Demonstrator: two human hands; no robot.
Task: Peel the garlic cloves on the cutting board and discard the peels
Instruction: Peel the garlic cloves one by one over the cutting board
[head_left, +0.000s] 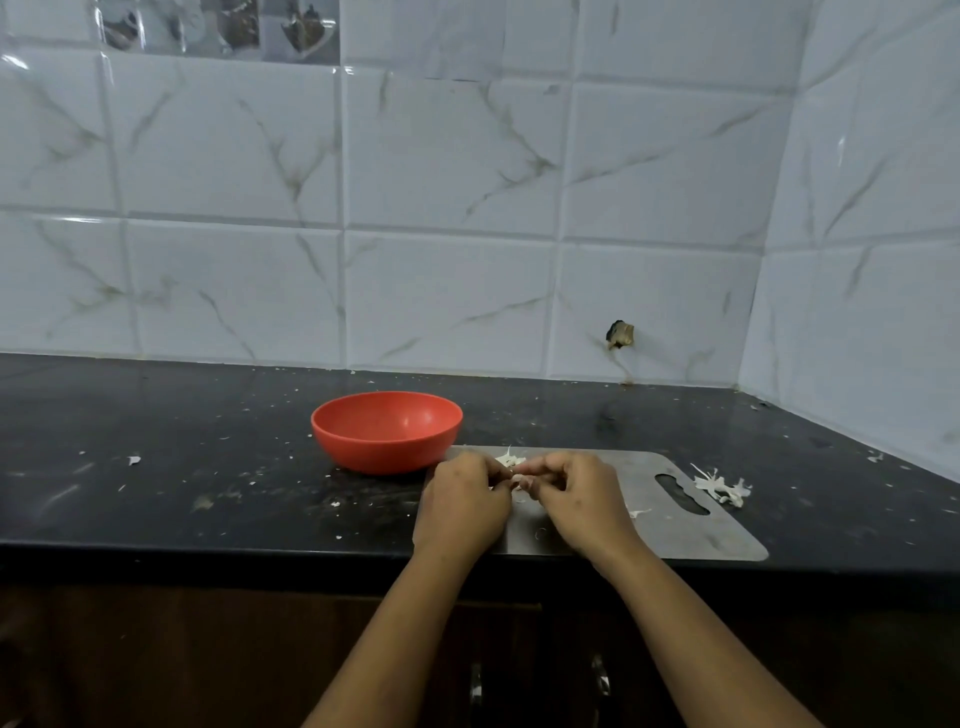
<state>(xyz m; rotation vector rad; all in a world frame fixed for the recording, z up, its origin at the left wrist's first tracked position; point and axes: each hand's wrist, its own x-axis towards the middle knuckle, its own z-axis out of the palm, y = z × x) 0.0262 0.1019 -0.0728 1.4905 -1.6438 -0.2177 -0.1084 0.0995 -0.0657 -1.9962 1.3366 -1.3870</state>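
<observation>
A grey steel cutting board with a slot handle lies at the counter's front edge. Above its left part my left hand and my right hand meet fingertip to fingertip and pinch a small garlic clove, mostly hidden by the fingers. A bit of white peel lies on the board just behind the fingers. More white peels are heaped on the counter off the board's right end. One small peel scrap rests on the board near my right hand.
A red-orange bowl stands on the black counter, touching the board's far left corner; its inside looks bare. Small peel flecks dot the counter. A tiled wall runs behind and along the right side. Dark cabinet doors sit below the counter edge.
</observation>
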